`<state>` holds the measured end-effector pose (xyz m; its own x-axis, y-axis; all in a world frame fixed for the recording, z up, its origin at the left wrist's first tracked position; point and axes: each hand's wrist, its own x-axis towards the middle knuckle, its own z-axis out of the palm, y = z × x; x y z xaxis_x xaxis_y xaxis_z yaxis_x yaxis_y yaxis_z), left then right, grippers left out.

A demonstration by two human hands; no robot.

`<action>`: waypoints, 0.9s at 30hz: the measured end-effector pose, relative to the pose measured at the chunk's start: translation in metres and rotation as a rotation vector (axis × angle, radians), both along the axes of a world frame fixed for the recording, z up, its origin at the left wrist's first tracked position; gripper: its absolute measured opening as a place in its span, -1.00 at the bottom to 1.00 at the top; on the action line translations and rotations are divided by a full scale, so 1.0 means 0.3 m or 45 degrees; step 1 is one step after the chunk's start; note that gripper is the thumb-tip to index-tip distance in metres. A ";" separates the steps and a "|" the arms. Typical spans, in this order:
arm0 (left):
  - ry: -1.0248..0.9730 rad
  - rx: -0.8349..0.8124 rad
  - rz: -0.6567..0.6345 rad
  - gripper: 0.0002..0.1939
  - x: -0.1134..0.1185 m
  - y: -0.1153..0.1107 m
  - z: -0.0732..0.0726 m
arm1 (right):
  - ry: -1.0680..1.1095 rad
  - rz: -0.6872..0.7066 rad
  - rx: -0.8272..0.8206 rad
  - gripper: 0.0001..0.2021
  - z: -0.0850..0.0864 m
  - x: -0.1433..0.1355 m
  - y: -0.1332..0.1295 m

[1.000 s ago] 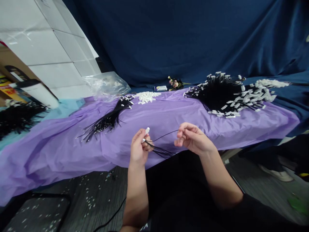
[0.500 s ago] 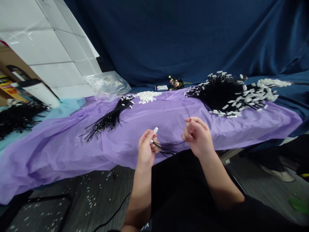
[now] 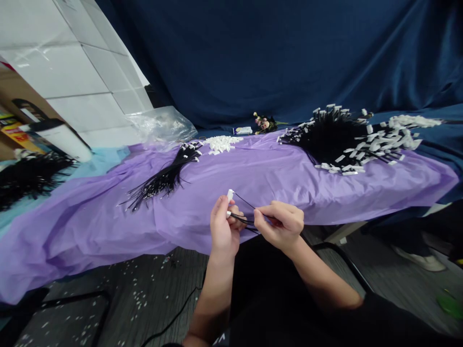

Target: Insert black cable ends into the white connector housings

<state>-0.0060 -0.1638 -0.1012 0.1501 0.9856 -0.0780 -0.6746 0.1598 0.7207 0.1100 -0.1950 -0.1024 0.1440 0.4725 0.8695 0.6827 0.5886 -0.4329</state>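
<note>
My left hand (image 3: 224,226) is closed, with a small white connector housing (image 3: 230,195) upright between thumb and forefinger. Lower in the same hand sits another white piece (image 3: 228,214), from which several black wires (image 3: 243,220) run to the right. My right hand (image 3: 278,222) pinches a thin black wire (image 3: 244,200), whose far end meets the top of the connector housing; whether it is inserted I cannot tell. On the purple cloth beyond lie a bundle of black wires (image 3: 168,173) and a pile of white connector housings (image 3: 221,143).
A large heap of black wires with white ends (image 3: 331,137) lies at the right on the purple cloth (image 3: 108,217). At the back are a clear plastic bag (image 3: 162,126) and small flowers (image 3: 264,123). More black wires (image 3: 32,176) lie far left. A person's shoe (image 3: 421,259) shows at right.
My right hand has moved left and slightly down, close to my left hand. A wire now stretches from its fingertips to the white connector housing. My left hand has barely shifted.
</note>
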 end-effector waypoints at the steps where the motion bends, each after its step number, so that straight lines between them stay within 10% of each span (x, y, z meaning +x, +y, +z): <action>1: 0.002 -0.001 -0.001 -0.74 -0.001 0.000 -0.001 | -0.018 -0.006 0.005 -0.82 -0.001 -0.001 0.000; 27: -0.040 -0.008 -0.006 -0.73 -0.002 -0.016 0.010 | -0.301 -0.042 0.370 -0.94 -0.043 0.020 0.028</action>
